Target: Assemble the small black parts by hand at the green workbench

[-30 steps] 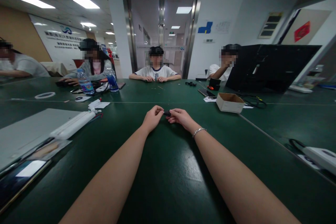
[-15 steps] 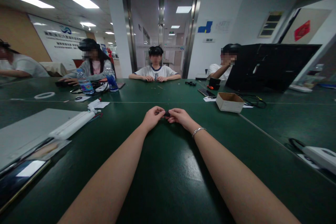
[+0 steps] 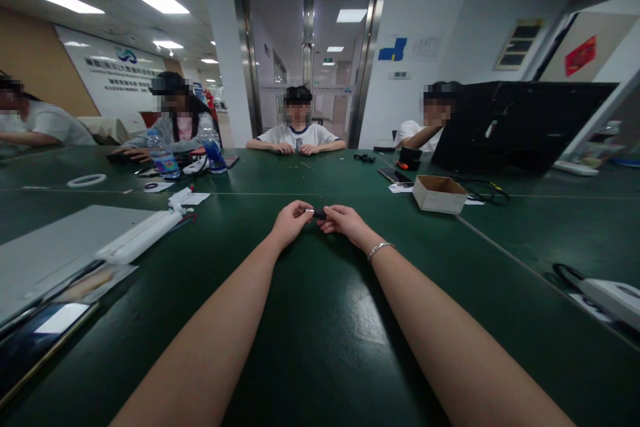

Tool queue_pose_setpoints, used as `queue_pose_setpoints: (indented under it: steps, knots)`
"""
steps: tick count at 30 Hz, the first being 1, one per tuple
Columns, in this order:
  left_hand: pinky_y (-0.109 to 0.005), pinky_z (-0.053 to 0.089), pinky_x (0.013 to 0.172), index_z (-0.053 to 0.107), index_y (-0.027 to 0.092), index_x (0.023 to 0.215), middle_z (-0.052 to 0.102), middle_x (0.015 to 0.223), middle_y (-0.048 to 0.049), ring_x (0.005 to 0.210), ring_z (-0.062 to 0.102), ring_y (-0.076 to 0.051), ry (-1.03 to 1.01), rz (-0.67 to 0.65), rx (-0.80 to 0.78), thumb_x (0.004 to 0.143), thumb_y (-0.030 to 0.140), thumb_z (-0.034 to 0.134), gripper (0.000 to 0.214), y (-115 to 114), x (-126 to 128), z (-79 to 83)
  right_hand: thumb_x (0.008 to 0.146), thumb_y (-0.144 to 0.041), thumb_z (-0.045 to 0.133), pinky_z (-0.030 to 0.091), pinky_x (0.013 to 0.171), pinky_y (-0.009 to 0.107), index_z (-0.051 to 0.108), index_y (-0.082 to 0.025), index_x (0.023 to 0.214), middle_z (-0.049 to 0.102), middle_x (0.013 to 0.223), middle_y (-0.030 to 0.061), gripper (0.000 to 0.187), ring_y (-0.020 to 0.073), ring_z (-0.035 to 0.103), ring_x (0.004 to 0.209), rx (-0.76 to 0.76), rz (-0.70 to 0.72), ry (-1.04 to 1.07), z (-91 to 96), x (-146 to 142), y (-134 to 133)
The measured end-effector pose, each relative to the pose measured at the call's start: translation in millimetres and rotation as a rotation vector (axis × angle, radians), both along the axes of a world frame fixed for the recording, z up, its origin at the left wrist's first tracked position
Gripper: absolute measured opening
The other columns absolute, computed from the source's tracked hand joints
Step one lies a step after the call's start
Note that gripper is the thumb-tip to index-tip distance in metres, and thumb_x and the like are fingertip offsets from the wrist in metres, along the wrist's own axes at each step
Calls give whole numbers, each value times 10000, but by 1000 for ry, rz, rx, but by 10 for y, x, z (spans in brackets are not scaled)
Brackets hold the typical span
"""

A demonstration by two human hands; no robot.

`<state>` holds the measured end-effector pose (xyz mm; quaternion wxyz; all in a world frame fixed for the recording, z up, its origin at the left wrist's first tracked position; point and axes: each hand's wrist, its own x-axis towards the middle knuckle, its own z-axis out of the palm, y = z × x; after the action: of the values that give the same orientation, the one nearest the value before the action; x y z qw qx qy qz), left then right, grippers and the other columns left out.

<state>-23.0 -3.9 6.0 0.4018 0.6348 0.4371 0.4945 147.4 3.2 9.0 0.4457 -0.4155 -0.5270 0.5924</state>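
Over the middle of the green table (image 3: 310,320), a small dark stick-like object (image 3: 319,214) spans the gap between my fingertips. A shiny silvery part shows at its left end; its exact kind is too small to tell. Thumb and fingers of my left hand (image 3: 293,223) pinch that silvery end. My right hand (image 3: 345,223), with a silver bracelet (image 3: 380,250) at the wrist, pinches the dark end. Both ends are partly hidden by my fingers.
Right of my hands stands an open cardboard box (image 3: 439,197), with a phone (image 3: 394,175) and a large black monitor (image 3: 520,127) beyond. To the left lie a grey laptop (image 3: 65,233) and a white stick-shaped case (image 3: 140,237). Two bottles (image 3: 163,157) stand farther back. Several people sit around the table.
My hands have drawn slightly apart, the right one shifting a little to the right. More of the dark object and its silvery part now shows between them.
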Motion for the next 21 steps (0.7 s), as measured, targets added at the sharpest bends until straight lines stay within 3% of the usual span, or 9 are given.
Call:
queue_pose_setpoints:
  steps: [14,21]
  knots:
    - [-250,428,571,607,147,794,604,630,-17,565,553,-130,233,18,-18,764,434,594,289,17,-52,-52,900,-15,537,549,519,146,598,-85,859,667,663,60,103,100,637,527,33,21,21,-42,53,19]
    - [-245,369,520,605,160,683,571,557,-6,499,512,-124,351,30,3,821,600,404,503,71,-95,-96,874,-38,592,558,537,158,605,-87,951,659,658,51,93,108,638,548,41,59,9,-60,63,32]
